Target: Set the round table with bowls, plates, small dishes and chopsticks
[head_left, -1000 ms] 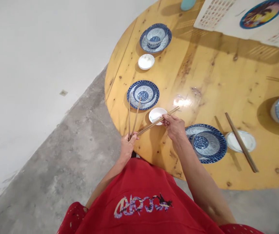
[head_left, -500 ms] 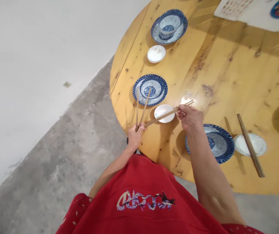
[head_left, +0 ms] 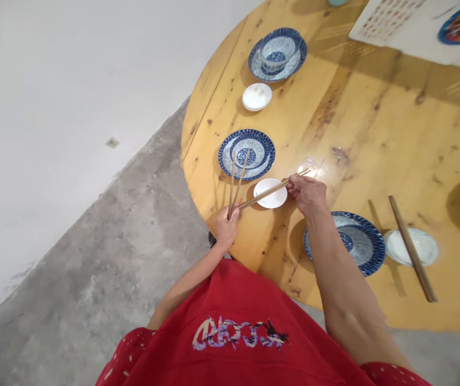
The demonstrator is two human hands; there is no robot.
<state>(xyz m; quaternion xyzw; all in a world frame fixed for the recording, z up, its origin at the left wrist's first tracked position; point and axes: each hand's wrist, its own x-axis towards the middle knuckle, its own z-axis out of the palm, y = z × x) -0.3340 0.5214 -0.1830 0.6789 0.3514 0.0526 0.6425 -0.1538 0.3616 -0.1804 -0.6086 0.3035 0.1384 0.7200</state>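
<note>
My left hand (head_left: 227,228) is closed around the lower ends of two wooden chopsticks (head_left: 240,179), whose upper ends fan slightly apart over a blue-patterned plate with a bowl (head_left: 234,171). My right hand (head_left: 309,194) pinches a second pair of chopsticks (head_left: 268,192) near its far end. This pair slants across a small white dish (head_left: 275,200), its near end close to my left fingers; whether they touch it I cannot tell. Under my right forearm, partly hidden, sits another blue-patterned plate (head_left: 376,252).
At right, a pair of chopsticks (head_left: 410,246) rests across a white dish (head_left: 429,249). Farther back stand a blue-patterned plate and bowl (head_left: 294,69) and a white dish (head_left: 257,97). A white basket (head_left: 391,21) is at the top right. The round wooden table (head_left: 375,155) ends near the wall.
The chopsticks in my left hand have drawn closer together. My right hand has shifted slightly left with its pair. The view has tilted a little, so the table sits lower in the picture.
</note>
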